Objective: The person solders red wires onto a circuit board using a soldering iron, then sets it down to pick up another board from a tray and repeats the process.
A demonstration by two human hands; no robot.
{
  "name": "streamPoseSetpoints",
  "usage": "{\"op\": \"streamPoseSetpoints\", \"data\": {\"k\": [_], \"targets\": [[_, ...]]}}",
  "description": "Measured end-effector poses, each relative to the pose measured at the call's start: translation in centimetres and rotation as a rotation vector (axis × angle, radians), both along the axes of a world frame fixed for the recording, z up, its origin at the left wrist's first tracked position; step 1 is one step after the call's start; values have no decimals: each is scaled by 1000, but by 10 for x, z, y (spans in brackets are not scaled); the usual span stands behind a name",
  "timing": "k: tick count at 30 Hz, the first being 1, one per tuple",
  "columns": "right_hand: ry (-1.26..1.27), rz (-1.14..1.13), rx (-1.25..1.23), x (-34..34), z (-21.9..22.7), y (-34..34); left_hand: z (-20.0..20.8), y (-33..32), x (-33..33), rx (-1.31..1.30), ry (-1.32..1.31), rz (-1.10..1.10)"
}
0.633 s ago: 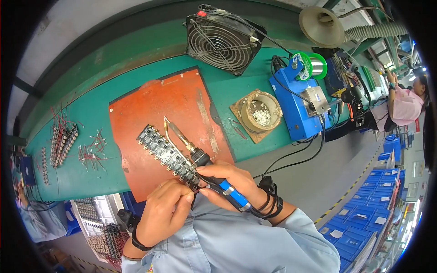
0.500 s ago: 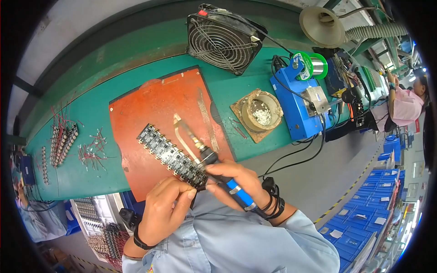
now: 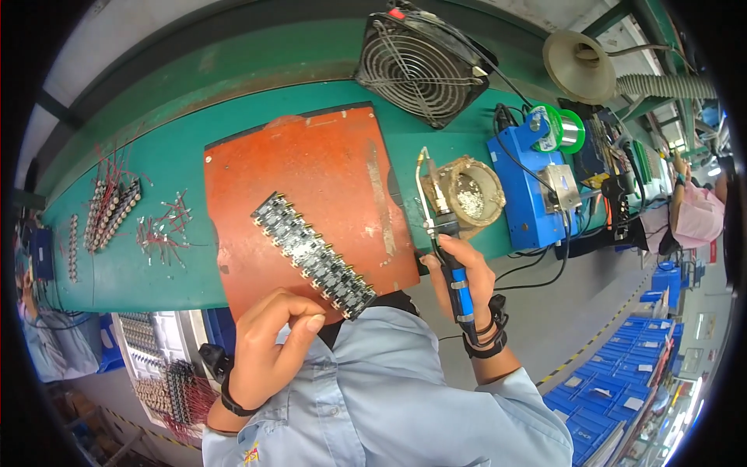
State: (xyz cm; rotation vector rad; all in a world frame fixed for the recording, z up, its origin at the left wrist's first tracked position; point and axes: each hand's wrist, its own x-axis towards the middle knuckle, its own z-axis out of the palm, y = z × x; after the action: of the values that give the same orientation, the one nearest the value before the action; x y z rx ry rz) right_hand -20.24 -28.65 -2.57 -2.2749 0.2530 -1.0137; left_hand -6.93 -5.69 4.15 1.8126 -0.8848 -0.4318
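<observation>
My right hand [image 3: 472,272] grips a soldering iron [image 3: 459,289] with a blue band and a thin metal tube along its shaft. Its tip points up and away, beside the round pot [image 3: 490,191] of whitish bits. A strip of black circuit boards [image 3: 311,253], edged with several brass-coloured pins, lies slanted on the orange mat [image 3: 311,156]. My left hand [image 3: 272,342] is just left of the strip's near end, thumb and forefinger pinched together; whatever may be between them is too small to make out.
A black fan [image 3: 424,70] stands at the back. Right of the pot is a blue solder feeder [image 3: 520,187] with a solder spool [image 3: 572,131] and cables. Wired parts [image 3: 163,229] and component strips [image 3: 113,210] lie at left. Blue bins [image 3: 615,373] fill the lower right.
My right hand has carried the soldering iron off the strip, rightward to beside the pot. My left hand has drawn away from the strip's near end. The view has shifted slightly.
</observation>
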Motion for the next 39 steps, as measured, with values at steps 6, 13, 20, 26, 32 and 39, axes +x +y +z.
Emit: {"op": "streamPoseSetpoints", "data": {"k": [6, 13, 20, 26, 32, 39], "targets": [[63, 138, -28, 29, 15, -3, 0, 4, 0, -11, -12, -16], [98, 88, 178, 11, 14, 0, -4, 15, 5, -12, -30, 35], [79, 116, 187, 21, 13, 7, -5, 32, 11, -21, -64, 118], [138, 45, -63, 42, 17, 2, -10, 37, 11, -27, -69, 141], [208, 76, 8, 45, 27, 7, -1, 19, 15, -64, -20, 82], [74, 331, 449, 38, 53, 44, 4, -20, 18, -89, 297, -50]]}}
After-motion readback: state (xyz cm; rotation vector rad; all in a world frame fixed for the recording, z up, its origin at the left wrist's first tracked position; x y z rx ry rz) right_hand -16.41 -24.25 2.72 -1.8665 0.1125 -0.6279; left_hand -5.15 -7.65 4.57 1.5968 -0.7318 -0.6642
